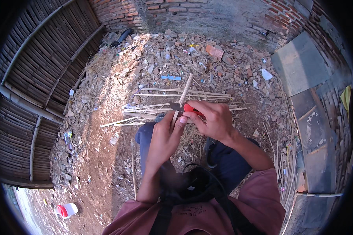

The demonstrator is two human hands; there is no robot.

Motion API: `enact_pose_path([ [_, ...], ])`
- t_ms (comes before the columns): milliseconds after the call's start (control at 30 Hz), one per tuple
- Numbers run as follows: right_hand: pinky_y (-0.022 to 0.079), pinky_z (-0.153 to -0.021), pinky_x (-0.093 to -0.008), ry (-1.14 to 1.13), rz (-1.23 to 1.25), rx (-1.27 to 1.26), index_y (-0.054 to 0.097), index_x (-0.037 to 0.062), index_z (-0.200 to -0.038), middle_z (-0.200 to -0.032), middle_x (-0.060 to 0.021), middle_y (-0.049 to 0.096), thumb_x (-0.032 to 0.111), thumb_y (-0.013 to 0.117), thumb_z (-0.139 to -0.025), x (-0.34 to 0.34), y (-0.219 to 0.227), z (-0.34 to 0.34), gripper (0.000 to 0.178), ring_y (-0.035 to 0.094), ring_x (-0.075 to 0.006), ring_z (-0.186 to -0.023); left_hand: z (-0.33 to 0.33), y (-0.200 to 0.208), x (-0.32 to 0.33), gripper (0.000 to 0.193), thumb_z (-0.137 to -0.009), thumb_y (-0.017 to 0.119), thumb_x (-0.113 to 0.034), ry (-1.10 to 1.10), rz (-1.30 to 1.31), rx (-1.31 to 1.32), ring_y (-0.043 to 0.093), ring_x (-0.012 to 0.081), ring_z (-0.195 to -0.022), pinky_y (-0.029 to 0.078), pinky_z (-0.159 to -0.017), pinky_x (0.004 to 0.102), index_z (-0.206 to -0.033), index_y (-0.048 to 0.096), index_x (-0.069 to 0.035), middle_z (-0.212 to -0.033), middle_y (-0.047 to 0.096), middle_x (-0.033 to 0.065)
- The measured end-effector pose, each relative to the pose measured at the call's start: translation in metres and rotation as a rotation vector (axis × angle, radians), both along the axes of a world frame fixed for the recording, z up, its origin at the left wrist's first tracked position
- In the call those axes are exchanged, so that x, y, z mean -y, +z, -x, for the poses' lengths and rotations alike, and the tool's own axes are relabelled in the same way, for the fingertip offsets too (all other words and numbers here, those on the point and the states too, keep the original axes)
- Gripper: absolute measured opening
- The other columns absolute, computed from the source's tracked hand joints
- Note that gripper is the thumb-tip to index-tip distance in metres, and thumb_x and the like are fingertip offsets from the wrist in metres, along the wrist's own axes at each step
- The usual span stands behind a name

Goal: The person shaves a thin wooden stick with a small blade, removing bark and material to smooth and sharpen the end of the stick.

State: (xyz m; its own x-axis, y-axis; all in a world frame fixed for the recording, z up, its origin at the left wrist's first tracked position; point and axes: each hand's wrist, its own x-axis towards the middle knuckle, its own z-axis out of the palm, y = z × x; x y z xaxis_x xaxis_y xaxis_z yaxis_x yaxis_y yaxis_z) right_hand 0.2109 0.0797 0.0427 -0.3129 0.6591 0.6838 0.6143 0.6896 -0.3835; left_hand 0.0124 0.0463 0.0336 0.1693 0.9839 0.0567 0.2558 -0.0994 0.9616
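Note:
My left hand (165,137) grips the near end of a thin pale bamboo stick (185,91) that points away from me. My right hand (211,117) is closed on a red-handled knife (189,108), its dark blade (175,106) lying across the stick just above my left thumb. Both hands are close together over my knees, which are in dark blue trousers. Several split bamboo strips (176,94) lie on the ground just beyond the hands.
Rubble and broken stone (172,51) cover the ground up to a brick wall. A woven bamboo fence (39,70) runs along the left. Grey slabs (302,66) and thin canes (288,164) are at the right. A red and white container (66,210) lies lower left.

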Motion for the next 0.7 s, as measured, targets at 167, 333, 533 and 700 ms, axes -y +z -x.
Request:
enact_pose_path([
  [167, 0.058, -0.058, -0.0377, 0.014, 0.004, -0.005, 0.078, 0.0113, -0.114, -0.094, -0.007, 0.081, 0.034, 0.079, -0.099, -0.005, -0.005, -0.004, 0.027, 0.078, -0.0256, -0.07, -0.008, 0.002, -0.004, 0.024, -0.112, 0.066, -0.024, 0.021, -0.102, 0.025, 0.05, 0.0051, -0.067, 0.04, -0.057, 0.0276, -0.115, 0.066, -0.001, -0.075, 0.058, -0.0039],
  [333, 0.058, -0.057, -0.0376, 0.019, 0.019, -0.014, 0.079, 0.0118, -0.114, -0.093, -0.0066, 0.081, 0.035, 0.079, -0.099, -0.005, -0.004, -0.006, 0.027, 0.078, -0.0249, -0.07, -0.017, 0.001, -0.004, 0.026, -0.109, 0.069, -0.024, 0.094, -0.194, -0.087, 0.059, 0.0279, -0.058, 0.046, -0.059, 0.0415, -0.112, 0.066, 0.002, -0.071, 0.066, 0.0158],
  [533, 0.058, -0.054, -0.0376, -0.032, -0.026, 0.013, 0.077, 0.013, -0.113, -0.089, -0.0053, 0.08, 0.035, 0.077, -0.1, 0.0, 0.002, 0.0, 0.026, 0.077, -0.0246, -0.066, -0.024, 0.0, -0.005, 0.027, -0.111, 0.065, -0.027, 0.18, -0.293, -0.176, 0.065, 0.0428, -0.062, 0.046, -0.058, 0.049, -0.109, 0.067, 0.0, -0.068, 0.064, 0.0194],
  [700, 0.056, -0.05, -0.039, -0.122, -0.038, 0.085, 0.074, 0.0131, -0.11, -0.079, -0.005, 0.074, 0.035, 0.074, -0.103, 0.007, 0.002, 0.003, 0.023, 0.074, -0.0247, -0.061, -0.021, -0.006, -0.008, 0.031, -0.11, 0.066, -0.033, 0.214, -0.287, -0.306, 0.066, 0.0446, -0.065, 0.048, -0.06, 0.0504, -0.104, 0.068, -0.003, -0.068, 0.065, 0.0195],
])
